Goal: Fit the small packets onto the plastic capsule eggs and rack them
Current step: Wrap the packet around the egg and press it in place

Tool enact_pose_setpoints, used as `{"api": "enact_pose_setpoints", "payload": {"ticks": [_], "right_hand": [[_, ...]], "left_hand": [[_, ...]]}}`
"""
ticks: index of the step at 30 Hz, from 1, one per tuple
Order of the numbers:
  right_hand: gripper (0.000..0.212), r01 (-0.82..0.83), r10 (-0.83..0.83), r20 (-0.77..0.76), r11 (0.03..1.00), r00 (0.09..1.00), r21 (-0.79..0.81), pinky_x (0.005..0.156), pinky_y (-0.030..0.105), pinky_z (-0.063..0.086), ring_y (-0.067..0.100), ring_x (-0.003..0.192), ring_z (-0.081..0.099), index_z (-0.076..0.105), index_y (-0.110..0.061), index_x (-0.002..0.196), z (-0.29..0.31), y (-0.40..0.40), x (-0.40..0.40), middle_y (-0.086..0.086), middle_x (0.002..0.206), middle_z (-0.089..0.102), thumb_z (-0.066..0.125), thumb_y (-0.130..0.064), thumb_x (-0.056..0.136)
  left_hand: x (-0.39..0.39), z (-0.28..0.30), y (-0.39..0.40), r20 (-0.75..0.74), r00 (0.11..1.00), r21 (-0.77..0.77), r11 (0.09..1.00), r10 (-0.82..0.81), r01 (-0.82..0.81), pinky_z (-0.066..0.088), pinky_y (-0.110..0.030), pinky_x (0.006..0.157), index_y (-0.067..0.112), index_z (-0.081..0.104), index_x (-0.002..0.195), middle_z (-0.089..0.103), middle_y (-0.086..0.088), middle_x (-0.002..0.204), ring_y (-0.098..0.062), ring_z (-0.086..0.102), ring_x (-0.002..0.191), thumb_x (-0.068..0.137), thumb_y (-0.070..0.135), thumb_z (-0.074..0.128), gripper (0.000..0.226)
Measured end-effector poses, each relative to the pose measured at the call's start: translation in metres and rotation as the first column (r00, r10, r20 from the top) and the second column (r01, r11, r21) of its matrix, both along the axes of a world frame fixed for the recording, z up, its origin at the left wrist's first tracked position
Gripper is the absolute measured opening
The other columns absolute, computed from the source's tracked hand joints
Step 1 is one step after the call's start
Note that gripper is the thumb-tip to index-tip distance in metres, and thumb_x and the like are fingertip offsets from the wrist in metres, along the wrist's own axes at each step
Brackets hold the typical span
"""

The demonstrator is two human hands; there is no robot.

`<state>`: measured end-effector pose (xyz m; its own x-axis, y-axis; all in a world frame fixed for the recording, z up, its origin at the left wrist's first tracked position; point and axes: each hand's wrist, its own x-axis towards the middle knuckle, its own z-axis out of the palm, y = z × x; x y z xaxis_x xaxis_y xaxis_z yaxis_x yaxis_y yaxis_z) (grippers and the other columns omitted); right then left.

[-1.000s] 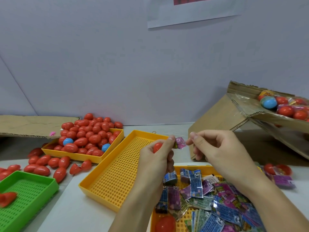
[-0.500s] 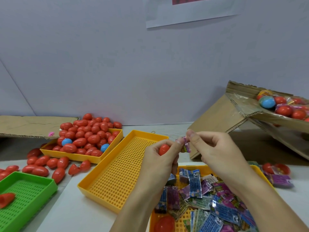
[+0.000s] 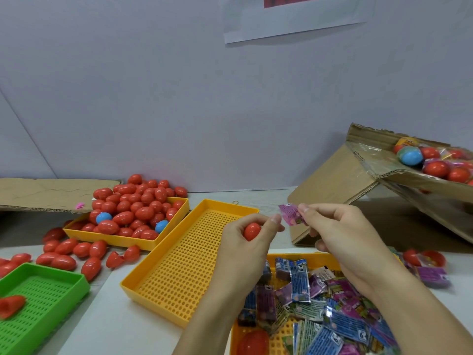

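Pale wall (image 3: 153, 98) backed white table (image 3: 84, 326); left hand (image 3: 243, 249) gripped red egg (image 3: 252, 231), right hand (image 3: 340, 234) pinched what looked like a purple packet (image 3: 290, 214).

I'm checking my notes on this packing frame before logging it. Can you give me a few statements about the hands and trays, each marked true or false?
1. The left hand holds a red egg. True.
2. The right hand pinches a blue packet. False: it pinches a purple packet.
3. The yellow tray below the left hand is full of eggs. False: no eggs lie in it.
4. The green tray sits at the left edge. True.
5. The packet is already inside the egg. False: it is held beside it.
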<state>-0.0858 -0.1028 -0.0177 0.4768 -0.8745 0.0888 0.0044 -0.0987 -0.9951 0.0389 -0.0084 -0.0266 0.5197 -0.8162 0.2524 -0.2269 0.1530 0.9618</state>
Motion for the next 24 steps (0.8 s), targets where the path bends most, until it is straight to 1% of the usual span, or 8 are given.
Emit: {"api": "enact_pose_setpoints", "payload": {"ticks": [3, 5, 9, 13, 17, 19, 21, 24], "right_hand": [[0.022, -0.03, 0.03, -0.01, 0.999, 1.0, -0.012, 0.068, 0.024, 0.039, -0.011, 0.06, 0.056, 0.078, -0.035, 0.082, 0.0005, 0.0017, 0.0008, -0.024, 0.056, 0.061, 0.061, -0.033, 0.095], [0.023, -0.062, 0.061, -0.031, 0.998, 0.998, -0.027, 0.064, 0.024, 0.039, -0.005, 0.052, 0.05, 0.079, -0.033, 0.082, 0.0009, 0.0033, 0.0007, -0.016, 0.053, 0.055, 0.059, -0.036, 0.095], [0.026, -0.095, 0.092, -0.053, 0.994, 0.994, -0.055, 0.061, 0.022, 0.039, -0.002, 0.053, 0.044, 0.078, -0.03, 0.082, 0.0011, 0.004, 0.0016, -0.014, 0.056, 0.049, 0.057, -0.039, 0.094], [0.03, -0.103, 0.1, -0.056, 0.993, 0.993, -0.05, 0.058, 0.02, 0.04, 0.002, 0.055, 0.046, 0.078, -0.028, 0.082, 0.0028, 0.0041, 0.002, -0.01, 0.059, 0.051, 0.054, -0.038, 0.097], [0.033, -0.122, 0.118, -0.077, 0.991, 0.99, -0.052, 0.059, 0.022, 0.04, 0.005, 0.057, 0.046, 0.076, -0.024, 0.077, 0.0044, 0.0049, 0.0015, -0.009, 0.059, 0.051, 0.054, -0.039, 0.097], [0.033, -0.127, 0.12, -0.094, 0.99, 0.988, -0.068, 0.063, 0.023, 0.038, 0.003, 0.057, 0.047, 0.076, -0.027, 0.076, 0.0047, 0.0058, 0.0018, -0.014, 0.058, 0.054, 0.054, -0.038, 0.097], [0.032, -0.13, 0.121, -0.109, 0.989, 0.987, -0.073, 0.066, 0.023, 0.037, -0.002, 0.055, 0.048, 0.077, -0.03, 0.076, 0.0048, 0.0066, 0.0021, -0.017, 0.057, 0.056, 0.054, -0.038, 0.097], [0.029, -0.133, 0.123, -0.116, 0.988, 0.986, -0.079, 0.067, 0.023, 0.038, -0.005, 0.053, 0.048, 0.077, -0.032, 0.08, 0.0048, 0.0076, 0.002, -0.018, 0.057, 0.057, 0.055, -0.039, 0.096]], "left_hand": [[0.0034, -0.0005, -0.0005, -0.064, 0.997, -0.05, 0.997, 0.05, -0.053, 0.042, -0.015, 0.053, 0.023, 0.074, 0.078, 0.057, 0.015, 0.056, -0.001, 0.051, 0.053, 0.077, 0.046, 0.07, 0.023], [0.0039, -0.0013, -0.0008, -0.062, 0.996, -0.06, 0.996, 0.063, -0.066, 0.042, -0.016, 0.052, 0.027, 0.074, 0.08, 0.056, 0.015, 0.056, -0.002, 0.05, 0.053, 0.077, 0.043, 0.074, 0.016], [0.004, -0.0013, -0.0004, -0.051, 0.998, -0.044, 0.998, 0.047, -0.049, 0.043, -0.018, 0.053, 0.031, 0.074, 0.085, 0.053, 0.011, 0.056, -0.008, 0.048, 0.054, 0.08, 0.035, 0.078, 0.007], [0.0023, 0.0009, 0.0007, -0.046, 0.999, -0.038, 0.999, -0.01, 0.008, 0.044, -0.016, 0.054, 0.034, 0.073, 0.087, 0.051, 0.011, 0.054, -0.007, 0.047, 0.052, 0.076, 0.037, 0.078, 0.012], [0.001, -0.0003, -0.0005, -0.051, 0.999, -0.035, 0.999, 0.002, -0.004, 0.039, -0.022, 0.05, 0.033, 0.073, 0.089, 0.047, 0.009, 0.053, -0.012, 0.042, 0.053, 0.081, 0.033, 0.077, 0.009], [0.0012, -0.0008, -0.0013, -0.05, 0.998, -0.046, 0.999, 0.024, -0.026, 0.04, -0.019, 0.051, 0.031, 0.074, 0.087, 0.05, 0.012, 0.052, -0.01, 0.045, 0.052, 0.086, 0.027, 0.073, 0.004], [0.0018, -0.0017, -0.002, -0.038, 0.998, -0.055, 0.997, 0.048, -0.05, 0.043, -0.016, 0.053, 0.027, 0.075, 0.082, 0.056, 0.016, 0.054, -0.001, 0.051, 0.052, 0.09, 0.023, 0.07, 0.01], [0.0017, -0.0019, -0.0021, -0.037, 0.997, -0.044, 0.997, 0.063, -0.064, 0.043, -0.018, 0.053, 0.022, 0.075, 0.081, 0.056, 0.015, 0.054, -0.001, 0.052, 0.053, 0.091, 0.021, 0.068, 0.012]]}}
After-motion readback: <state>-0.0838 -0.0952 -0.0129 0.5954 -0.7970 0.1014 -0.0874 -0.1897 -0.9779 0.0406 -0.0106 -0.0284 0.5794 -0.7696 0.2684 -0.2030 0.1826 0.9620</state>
